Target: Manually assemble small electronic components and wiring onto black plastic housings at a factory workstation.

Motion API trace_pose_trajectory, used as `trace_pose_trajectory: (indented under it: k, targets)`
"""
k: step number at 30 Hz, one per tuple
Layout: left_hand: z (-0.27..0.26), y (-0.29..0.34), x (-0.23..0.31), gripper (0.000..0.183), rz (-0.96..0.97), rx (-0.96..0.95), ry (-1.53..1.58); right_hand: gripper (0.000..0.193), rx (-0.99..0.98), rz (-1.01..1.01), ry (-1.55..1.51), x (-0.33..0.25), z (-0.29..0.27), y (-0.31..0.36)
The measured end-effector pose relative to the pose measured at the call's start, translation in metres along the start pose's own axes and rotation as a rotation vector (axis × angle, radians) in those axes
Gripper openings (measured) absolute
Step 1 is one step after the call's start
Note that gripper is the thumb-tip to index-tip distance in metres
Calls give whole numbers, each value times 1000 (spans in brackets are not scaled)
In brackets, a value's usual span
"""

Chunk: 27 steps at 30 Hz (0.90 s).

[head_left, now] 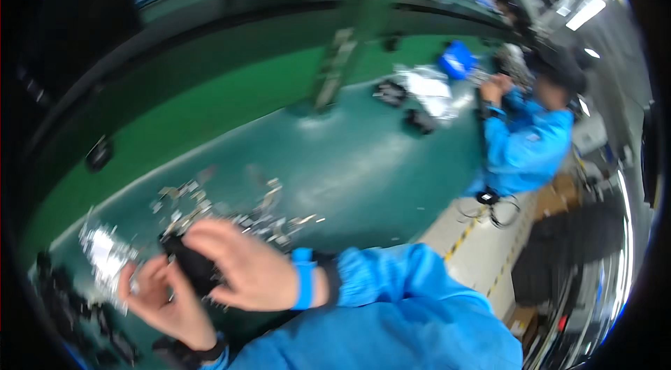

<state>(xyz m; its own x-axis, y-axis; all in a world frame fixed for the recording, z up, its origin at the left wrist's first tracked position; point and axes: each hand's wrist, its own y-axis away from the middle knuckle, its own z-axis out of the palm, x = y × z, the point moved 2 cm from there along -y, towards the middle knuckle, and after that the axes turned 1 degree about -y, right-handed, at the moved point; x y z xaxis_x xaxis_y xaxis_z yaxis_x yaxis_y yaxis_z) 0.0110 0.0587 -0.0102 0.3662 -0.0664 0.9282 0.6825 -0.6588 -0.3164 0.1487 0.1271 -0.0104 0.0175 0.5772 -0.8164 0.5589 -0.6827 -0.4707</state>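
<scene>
My right hand [244, 265] curls around a dark black piece [192, 265], with fingers over its top and the thumb below. Motion blur hides exactly what kind of part it is. Close on its left, my left hand [168, 300] is raised with fingers bent toward the thumb, in what looks like a pinch; anything between them is too small or blurred to name. Many small metallic and pale pieces [272, 195] lie scattered on the green table [314, 160] just beyond my hands. A crumpled shiny silver bag [108, 258] lies left of my left hand.
Dark parts [77, 314] are heaped at the lower left. A green post [342, 55] rises at the table's back. Farther right, a co-worker in a blue jacket [528, 143] works near a silver bag [430, 90], a blue item [458, 59] and black parts [419, 120]. Cartons [559, 195] stand beyond.
</scene>
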Motion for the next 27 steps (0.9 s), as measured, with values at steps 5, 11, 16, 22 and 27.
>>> trace_pose_trajectory:
  k: [5, 11, 16, 22, 27]
  targets:
    - [1, -12, -11, 51, 73, -144, 3, 76, -16, 31, -6, -5, -8, -5]
    - [0, -10, 26, 49, 261, -119, 19, 87, 64, 46, -17, -4, -28, -2]
    - [-3, -12, 27, 58, 185, -127, 452, 87, 58, 132, -52, 0, -29, -7]
    - [-28, -12, -41, 68, 45, -178, 668, 80, 213, 117, -126, 6, -9, -8]
    - [18, 11, 2, 73, -104, -366, 741, 77, 351, 128, -26, 7, -18, -4]
